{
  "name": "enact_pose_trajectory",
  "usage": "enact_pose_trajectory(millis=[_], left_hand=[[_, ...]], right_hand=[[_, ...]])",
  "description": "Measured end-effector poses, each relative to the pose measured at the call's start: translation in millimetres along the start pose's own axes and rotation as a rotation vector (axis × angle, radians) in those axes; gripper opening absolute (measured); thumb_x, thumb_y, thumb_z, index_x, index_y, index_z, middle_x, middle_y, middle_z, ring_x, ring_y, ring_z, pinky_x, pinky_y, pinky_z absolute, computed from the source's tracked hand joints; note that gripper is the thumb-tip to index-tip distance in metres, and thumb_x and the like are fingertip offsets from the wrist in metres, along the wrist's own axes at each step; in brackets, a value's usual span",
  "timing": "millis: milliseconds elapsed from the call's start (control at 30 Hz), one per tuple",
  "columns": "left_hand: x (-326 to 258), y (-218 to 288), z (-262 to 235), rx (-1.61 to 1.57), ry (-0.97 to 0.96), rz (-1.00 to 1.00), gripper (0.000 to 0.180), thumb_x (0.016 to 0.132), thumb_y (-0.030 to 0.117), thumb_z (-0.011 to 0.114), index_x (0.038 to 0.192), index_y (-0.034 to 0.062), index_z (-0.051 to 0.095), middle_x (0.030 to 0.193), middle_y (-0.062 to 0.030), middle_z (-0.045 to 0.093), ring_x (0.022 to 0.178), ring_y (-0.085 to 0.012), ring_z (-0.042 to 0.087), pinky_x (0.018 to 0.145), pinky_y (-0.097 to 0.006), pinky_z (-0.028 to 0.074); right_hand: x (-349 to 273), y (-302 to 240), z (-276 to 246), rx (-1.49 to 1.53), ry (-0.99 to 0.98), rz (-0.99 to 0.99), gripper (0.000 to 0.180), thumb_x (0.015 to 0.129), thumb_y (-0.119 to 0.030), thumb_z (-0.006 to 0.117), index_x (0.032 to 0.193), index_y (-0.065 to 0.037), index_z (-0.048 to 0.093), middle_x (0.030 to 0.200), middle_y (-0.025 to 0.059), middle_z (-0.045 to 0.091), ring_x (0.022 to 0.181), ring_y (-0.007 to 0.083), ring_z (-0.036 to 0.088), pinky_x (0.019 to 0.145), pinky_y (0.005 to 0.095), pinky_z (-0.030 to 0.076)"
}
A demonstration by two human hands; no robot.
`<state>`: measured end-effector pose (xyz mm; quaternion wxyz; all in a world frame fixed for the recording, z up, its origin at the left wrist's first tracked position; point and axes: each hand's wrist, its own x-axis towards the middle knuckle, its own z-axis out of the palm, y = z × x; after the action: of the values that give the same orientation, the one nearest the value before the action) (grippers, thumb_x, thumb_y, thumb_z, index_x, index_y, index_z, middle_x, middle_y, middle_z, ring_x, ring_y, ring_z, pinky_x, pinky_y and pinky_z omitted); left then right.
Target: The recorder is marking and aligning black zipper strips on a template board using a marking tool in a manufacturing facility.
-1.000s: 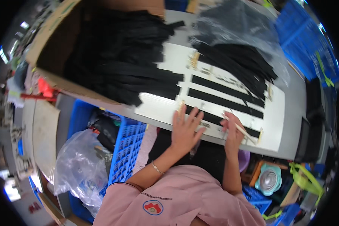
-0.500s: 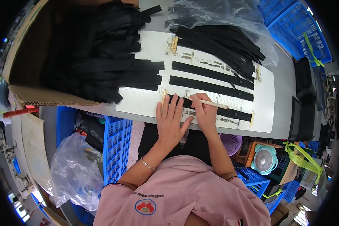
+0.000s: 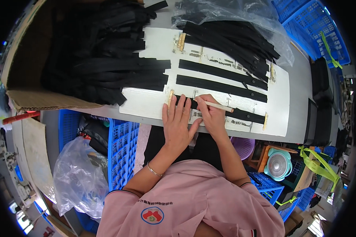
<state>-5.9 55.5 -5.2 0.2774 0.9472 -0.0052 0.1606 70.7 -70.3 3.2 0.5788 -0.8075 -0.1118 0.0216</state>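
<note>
Three black strips lie in parallel rows on the white board (image 3: 154, 100), and the nearest strip (image 3: 245, 115) is the one being worked, running along the board's near edge just beyond the person's fingertips. Compared with a second ago, both hands have drawn together over its left end: the left hand (image 3: 178, 126), which was spread flat further out on the board, now presses palm down with fingers together, covering the strip's end beside a small tan clip (image 3: 170, 96). The right hand (image 3: 209, 114) has come in from the right and is closed around a pale stick tool (image 3: 217, 106), its tip resting on the strip just right of the left hand's fingers. That closing-in suggests, as a judgement, that the strip is now pinned and the tool has started to work along it rather than merely reaching for it.

The two other black strips (image 3: 221, 85) lie further back on the board, apart from both hands. Beyond them, a heap of loose strips (image 3: 233, 39) spills out of a clear plastic bag (image 3: 265, 23), and a larger pile of strips (image 3: 103, 59) fills the cardboard box (image 3: 43, 100) to the left. The board rests on a grey surface (image 3: 300, 98). Blue crates (image 3: 122, 146) stand below the surface's near edge, and a small fan (image 3: 279, 166) sits lower right.
</note>
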Motion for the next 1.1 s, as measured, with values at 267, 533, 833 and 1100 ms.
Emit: enact_pose_trajectory(millis=[267,533,833,1100], left_hand=[[-1.4,-0.1,2.3,-0.028,-0.002,-0.025,0.066,0.088,0.031,0.075,0.144,-0.0003,0.056,0.155,-0.0177,0.047,0.149,-0.0387,0.034,0.122,-0.057,0.018],[1.3,4.6,1.0,0.028,-0.015,-0.013,0.063,0.088,0.033,0.076,0.139,-0.0004,0.060,0.154,-0.0157,0.049,0.147,-0.0380,0.037,0.121,-0.057,0.019],[-0.7,1.9,4.7,0.035,0.004,-0.015,0.063,0.091,0.037,0.074,0.140,0.0007,0.058,0.152,-0.0158,0.049,0.147,-0.0378,0.036,0.120,-0.058,0.019],[0.0,2.9,3.9,0.055,0.005,0.004,0.064,0.090,0.034,0.075,0.141,0.0004,0.057,0.152,-0.0167,0.049,0.148,-0.0380,0.035,0.121,-0.058,0.016]], right_hand=[[-2.3,6.8,-4.9,0.040,-0.030,-0.021,0.019,0.099,-0.014,0.065,0.089,0.001,0.070,0.062,0.0084,0.060,0.054,0.0121,0.054,0.052,0.0294,0.043],[-1.8,10.7,-4.6,-0.044,-0.004,-0.153,0.020,0.097,-0.015,0.067,0.082,-0.001,0.069,0.059,0.0087,0.060,0.048,0.0177,0.057,0.049,0.0316,0.043],[-20.3,8.7,-47.4,0.191,0.092,0.014,0.019,0.098,-0.008,0.063,0.086,0.003,0.072,0.068,0.0030,0.066,0.061,0.0057,0.057,0.053,0.0262,0.042],[-23.7,18.2,-85.8,-0.001,0.305,0.053,0.020,0.101,-0.010,0.062,0.086,0.001,0.069,0.062,0.0002,0.056,0.058,0.0052,0.049,0.052,0.0244,0.038]])
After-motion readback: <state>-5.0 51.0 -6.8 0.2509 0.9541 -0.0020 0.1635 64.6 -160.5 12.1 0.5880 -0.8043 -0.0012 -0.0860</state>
